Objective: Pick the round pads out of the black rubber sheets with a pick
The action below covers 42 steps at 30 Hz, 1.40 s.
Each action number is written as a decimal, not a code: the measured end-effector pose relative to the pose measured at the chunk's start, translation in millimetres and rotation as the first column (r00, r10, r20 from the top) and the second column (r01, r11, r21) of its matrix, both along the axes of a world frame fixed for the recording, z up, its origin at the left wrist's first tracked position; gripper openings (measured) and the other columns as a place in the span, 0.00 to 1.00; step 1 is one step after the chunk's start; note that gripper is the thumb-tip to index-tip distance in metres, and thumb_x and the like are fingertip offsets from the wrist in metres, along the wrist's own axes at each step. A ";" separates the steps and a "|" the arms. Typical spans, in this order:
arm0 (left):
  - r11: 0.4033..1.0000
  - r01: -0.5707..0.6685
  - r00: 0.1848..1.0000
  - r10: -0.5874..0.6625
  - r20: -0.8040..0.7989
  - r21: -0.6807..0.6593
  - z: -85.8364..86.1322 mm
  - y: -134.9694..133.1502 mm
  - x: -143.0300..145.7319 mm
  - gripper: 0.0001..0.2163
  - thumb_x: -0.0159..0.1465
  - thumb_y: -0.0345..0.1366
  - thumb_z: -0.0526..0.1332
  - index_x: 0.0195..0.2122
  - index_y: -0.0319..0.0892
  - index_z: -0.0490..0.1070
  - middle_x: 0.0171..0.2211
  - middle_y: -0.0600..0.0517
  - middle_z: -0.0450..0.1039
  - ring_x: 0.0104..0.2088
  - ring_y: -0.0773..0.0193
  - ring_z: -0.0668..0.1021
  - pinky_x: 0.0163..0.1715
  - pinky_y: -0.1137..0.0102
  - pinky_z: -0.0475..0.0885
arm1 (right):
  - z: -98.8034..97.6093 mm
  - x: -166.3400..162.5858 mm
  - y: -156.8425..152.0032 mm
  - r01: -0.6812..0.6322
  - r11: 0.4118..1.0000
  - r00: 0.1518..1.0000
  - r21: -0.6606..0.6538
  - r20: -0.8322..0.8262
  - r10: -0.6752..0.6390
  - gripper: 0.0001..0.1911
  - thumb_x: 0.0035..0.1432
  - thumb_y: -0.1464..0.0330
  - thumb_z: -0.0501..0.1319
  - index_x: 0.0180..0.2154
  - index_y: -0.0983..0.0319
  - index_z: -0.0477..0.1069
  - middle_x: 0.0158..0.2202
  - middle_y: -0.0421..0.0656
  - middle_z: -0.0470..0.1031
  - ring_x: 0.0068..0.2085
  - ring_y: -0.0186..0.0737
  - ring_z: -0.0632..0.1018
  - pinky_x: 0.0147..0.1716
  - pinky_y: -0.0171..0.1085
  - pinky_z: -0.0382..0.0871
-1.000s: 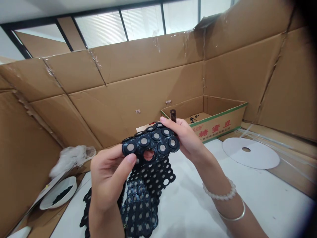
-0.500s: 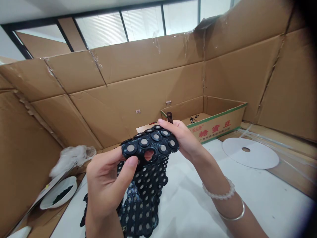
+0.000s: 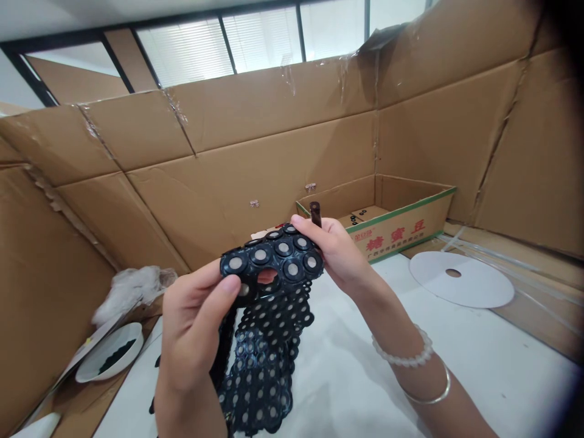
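Note:
A black rubber sheet (image 3: pixel 269 316) of round rings with grey centres hangs between my hands above the white tabletop (image 3: pixel 365 377). My left hand (image 3: pixel 194 331) pinches its top left edge, thumb on a ring next to an empty hole. My right hand (image 3: pixel 340 252) grips the top right edge and also holds a small dark stick-like tool (image 3: pixel 314 213) that pokes up above the fingers. The sheet's lower part droops down to the table. A bead bracelet and a thin bangle sit on my right wrist.
An open cardboard box (image 3: pixel 401 210) with a few black rings inside stands at the back right. A white disc with a centre hole (image 3: pixel 460 281) lies right. A white bowl of black pieces (image 3: pixel 109 360) and a wad of white fluff (image 3: pixel 130 289) sit left. Cardboard walls enclose the table.
Both hands have lifted the sheet slightly and shifted it left. My left thumb has slid up over the ring beside the empty hole.

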<state>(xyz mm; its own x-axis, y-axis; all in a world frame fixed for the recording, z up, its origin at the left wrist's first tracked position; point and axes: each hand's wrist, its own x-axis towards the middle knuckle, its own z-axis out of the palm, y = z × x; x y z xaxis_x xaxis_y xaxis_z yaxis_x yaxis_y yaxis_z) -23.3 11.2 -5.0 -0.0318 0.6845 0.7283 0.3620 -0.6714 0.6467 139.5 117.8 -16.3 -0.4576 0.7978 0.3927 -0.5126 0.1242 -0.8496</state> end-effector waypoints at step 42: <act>1.000 0.006 0.980 -0.010 0.197 0.019 11.0 11.3 -16.2 0.10 0.59 0.31 0.61 0.30 0.46 0.83 0.29 0.59 0.83 0.30 0.65 0.80 0.31 0.75 0.75 | 4.6 -2.2 -9.3 -0.004 0.992 0.999 0.127 -0.048 0.010 0.30 0.50 0.45 0.66 0.20 0.60 0.56 0.21 0.32 0.52 0.22 0.27 0.55 0.23 0.34 0.46</act>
<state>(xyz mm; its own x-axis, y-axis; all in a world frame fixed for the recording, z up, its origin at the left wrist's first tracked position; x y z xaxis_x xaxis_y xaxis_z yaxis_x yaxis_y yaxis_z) -39.5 22.5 6.0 -0.1705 0.6721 0.7206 0.2232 -0.6859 0.6926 137.2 108.4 -11.7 -0.4411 0.7370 0.5121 -0.5543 0.2250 -0.8013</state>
